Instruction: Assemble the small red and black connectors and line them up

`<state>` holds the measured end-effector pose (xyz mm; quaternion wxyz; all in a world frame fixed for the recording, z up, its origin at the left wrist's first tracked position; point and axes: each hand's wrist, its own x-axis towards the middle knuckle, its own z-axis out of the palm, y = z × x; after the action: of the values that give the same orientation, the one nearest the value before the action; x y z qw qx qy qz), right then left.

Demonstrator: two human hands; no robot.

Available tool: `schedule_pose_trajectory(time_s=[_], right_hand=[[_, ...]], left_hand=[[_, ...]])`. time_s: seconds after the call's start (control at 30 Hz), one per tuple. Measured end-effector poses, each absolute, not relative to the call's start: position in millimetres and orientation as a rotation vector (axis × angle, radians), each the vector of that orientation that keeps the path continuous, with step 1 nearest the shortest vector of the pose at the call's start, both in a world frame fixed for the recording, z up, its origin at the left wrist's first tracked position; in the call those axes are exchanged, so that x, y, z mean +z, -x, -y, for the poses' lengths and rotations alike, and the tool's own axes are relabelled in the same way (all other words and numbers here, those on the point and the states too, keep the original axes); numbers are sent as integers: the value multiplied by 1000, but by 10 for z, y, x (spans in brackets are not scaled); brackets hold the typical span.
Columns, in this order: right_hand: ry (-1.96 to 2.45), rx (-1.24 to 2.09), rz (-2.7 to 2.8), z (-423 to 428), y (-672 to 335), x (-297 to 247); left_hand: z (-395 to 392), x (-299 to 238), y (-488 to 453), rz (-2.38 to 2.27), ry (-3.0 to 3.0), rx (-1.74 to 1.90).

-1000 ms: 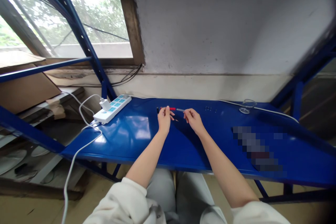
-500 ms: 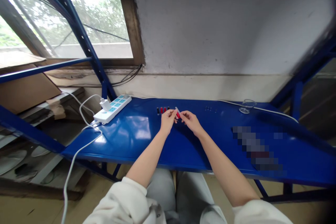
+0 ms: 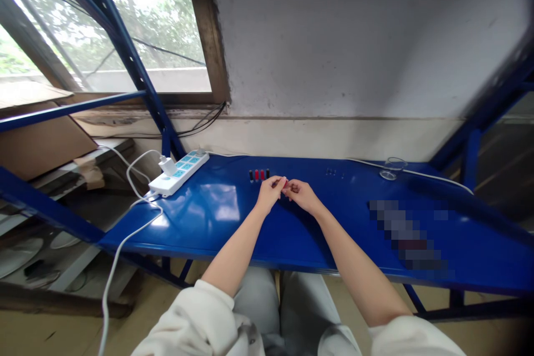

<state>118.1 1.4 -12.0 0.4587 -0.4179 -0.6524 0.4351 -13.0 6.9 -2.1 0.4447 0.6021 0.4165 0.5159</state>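
Observation:
Over the middle of the blue table, my left hand [image 3: 268,196] pinches a small red tube [image 3: 286,184] between thumb and fingers. Close against it, my right hand [image 3: 302,196] has its fingers closed at the tube's near right side. My fingers cover most of the tube, so its exact kind does not show. Just beyond my left hand stands a short row of similar small tubes: a black tube [image 3: 251,176], a red tube [image 3: 257,176], another red one beside it, and a second black tube [image 3: 267,174].
Several tiny clear pieces [image 3: 331,172] lie at the back right of the blue table [image 3: 200,231]. A clear cup [image 3: 390,171] stands further right, by a white cable. A blurred dark patch [image 3: 404,236] covers the right side. At left lies a white power strip [image 3: 179,173].
The red tube has turned between my hands; its pale, clear-looking end, which pointed up and away, no longer shows. My right hand's fingers have curled in closer.

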Motion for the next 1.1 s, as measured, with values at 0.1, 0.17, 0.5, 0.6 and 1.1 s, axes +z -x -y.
schedule_pose_trajectory(time_s=[0.1,0.17,0.5,0.6,1.1], right_hand=[[1032,1065,1621,-16,-1184,-123],[1039,1050,1633,-17,-1184,-124],[1217,670,1769,-13,-1232,-115],[1312,536,1684,-89,-1317,-131],[1791,273,1668,-894,-1767,-193]], left_hand=[[-65,-14,137,-1000,-1467,1241],[-66,-16,140,-982,-1448,1231],[-119,-74,156,-1128,-1507,1318],[-111,-71,162,-1249,-1567,1346],[72,28,153,-1394,-2152,1142]])
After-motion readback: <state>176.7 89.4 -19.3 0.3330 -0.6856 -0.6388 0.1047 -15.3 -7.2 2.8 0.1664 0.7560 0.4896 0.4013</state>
